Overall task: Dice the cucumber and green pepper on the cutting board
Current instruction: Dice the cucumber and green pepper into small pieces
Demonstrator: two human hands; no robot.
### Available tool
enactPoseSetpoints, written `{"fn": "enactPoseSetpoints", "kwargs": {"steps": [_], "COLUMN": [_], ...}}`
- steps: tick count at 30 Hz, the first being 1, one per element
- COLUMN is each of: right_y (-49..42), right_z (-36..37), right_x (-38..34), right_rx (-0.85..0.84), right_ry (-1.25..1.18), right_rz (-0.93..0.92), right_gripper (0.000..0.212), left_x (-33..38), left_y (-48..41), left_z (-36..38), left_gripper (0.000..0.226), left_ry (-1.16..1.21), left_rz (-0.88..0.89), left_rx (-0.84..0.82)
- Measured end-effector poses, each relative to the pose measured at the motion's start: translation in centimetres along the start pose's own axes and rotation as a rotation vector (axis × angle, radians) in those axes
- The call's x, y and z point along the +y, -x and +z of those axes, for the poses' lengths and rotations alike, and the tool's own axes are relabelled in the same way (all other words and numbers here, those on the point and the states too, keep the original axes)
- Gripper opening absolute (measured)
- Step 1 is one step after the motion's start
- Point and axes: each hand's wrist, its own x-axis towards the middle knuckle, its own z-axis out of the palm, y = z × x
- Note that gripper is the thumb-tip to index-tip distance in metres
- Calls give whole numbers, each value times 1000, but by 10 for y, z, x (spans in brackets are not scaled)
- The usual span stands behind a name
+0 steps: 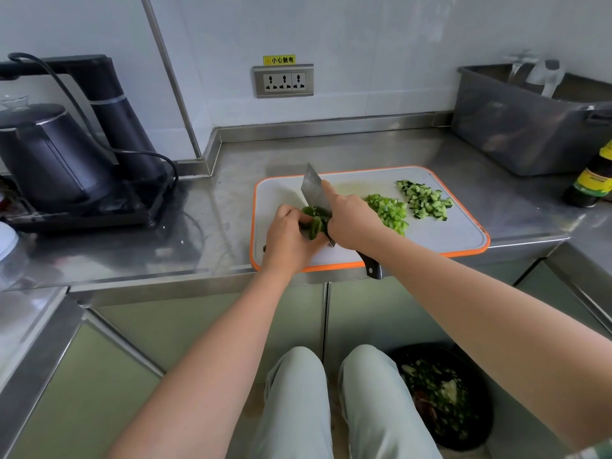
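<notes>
Our right hand (pixel 351 223) is closed round the knife (pixel 313 187), with the forefinger stretched along the flat of the blade. The hand hides where blade and handle join. Only the dark end of the handle comes out under the wrist, above the front rim of the cutting board (pixel 447 238).

Our left hand (pixel 291 233) holds a piece of green pepper (pixel 313 224) with curled fingers, just beside the blade. The fingers and the knife cover most of this piece, so we cannot tell its shape or its full size. We also cannot tell if the edge is already inside it.

To the right of the knife lies the diced pepper (pixel 389 212), with its near edge hidden behind our right hand. Beside it, further right, lies the diced cucumber (pixel 425 200).

The board rests on a steel counter (pixel 215 200). A dark kettle (pixel 49 154) stands far left, and a grey tub (pixel 516 134) far right; what is inside the tub is blurred. A bottle (pixel 592 180) is cut off by the right edge. On the floor, a bin (pixel 440 395) with green scraps is partly covered by our right forearm.
</notes>
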Motion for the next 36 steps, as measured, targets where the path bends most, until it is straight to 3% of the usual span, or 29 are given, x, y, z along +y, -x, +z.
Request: {"fn": "enactPoseSetpoints", "kwargs": {"steps": [10, 15, 20, 27, 29, 32, 34, 36], "right_y": [-5, -11, -14, -8, -11, -15, -15, -13], "right_z": [-4, -26, -41, -33, -31, -32, -34, -35], "right_x": [17, 30, 49, 67, 70, 75, 78, 81], "right_rx": [82, 164, 234, 188, 196, 209, 211, 217], "right_ry": [-117, -333, -370, -394, -398, -419, -438, -459], "right_rz": [65, 72, 82, 124, 124, 138, 146, 147], "right_gripper": [82, 74, 71, 70, 70, 71, 70, 69], "left_x": [5, 9, 9, -13, -8, 10, 25, 30], "left_y": [5, 2, -18, -45, -47, -53, -55, -58], "left_z": [-1, 3, -9, -26, -24, -10, 3, 13], "left_gripper": [33, 52, 34, 31, 37, 49, 58, 57], "left_ry": [-96, -330, -404, -554, -588, -423, -395, -442], "left_rz": [65, 66, 46, -50, 60, 350, 398, 369], "left_rx": [-1, 2, -35, 31, 52, -111, -354, -486]}}
